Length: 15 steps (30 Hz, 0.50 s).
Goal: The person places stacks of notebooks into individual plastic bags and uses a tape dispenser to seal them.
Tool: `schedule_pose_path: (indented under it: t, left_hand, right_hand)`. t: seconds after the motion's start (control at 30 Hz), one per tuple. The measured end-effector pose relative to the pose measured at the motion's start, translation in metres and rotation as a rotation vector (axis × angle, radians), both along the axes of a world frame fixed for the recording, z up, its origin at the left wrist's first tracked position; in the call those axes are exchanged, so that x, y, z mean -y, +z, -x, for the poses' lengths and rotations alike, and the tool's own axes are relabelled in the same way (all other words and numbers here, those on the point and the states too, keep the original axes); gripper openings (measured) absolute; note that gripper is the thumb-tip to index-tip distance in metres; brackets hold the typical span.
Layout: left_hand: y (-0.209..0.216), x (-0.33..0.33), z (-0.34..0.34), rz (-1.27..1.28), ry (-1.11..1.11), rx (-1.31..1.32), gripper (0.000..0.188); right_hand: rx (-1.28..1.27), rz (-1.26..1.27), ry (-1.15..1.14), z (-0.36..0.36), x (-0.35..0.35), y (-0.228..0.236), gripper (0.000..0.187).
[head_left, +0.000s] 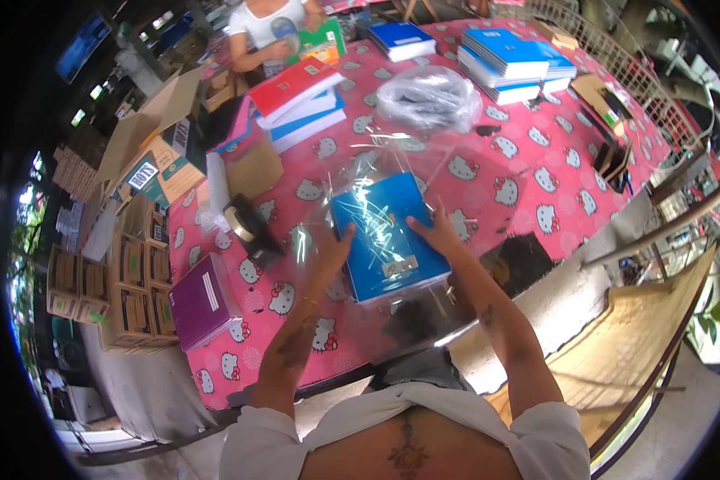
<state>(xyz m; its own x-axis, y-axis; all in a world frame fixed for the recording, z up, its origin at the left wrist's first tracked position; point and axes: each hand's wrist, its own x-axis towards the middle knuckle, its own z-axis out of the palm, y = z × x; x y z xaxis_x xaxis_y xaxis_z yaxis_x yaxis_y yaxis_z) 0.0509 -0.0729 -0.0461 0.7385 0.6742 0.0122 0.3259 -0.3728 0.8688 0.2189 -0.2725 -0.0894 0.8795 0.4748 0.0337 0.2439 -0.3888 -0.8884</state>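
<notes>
Blue book (388,232) is sitting near the close edge of the pink bench (568,160), with shiny clear plastic (392,152) over it. Left grip (334,246) has it by the left side, thumb up top, and right grip (440,234) has the right side the same way, so yeah, both are closed on it. Can't really see the fingers underneath. Tape dispenser (252,232) is off to the left, purple book (204,304) just beside that, and a plastic bundle (430,100) lies further back.
</notes>
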Motion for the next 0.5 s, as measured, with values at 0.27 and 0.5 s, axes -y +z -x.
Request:
schedule_pose_path:
  t: [0.27, 0.5]
  left_hand:
    - [0.049, 0.007, 0.059, 0.369, 0.163, 0.419, 0.061]
    - [0.081, 0.043, 0.086, 0.311, 0.018, 0.484, 0.075]
  right_hand:
    - [-0.784, -0.592, 0.332, 0.008, 0.010, 0.074, 0.073]
    - [-0.413, -0.487, 0.773, 0.005, 0.032, 0.129, 0.070]
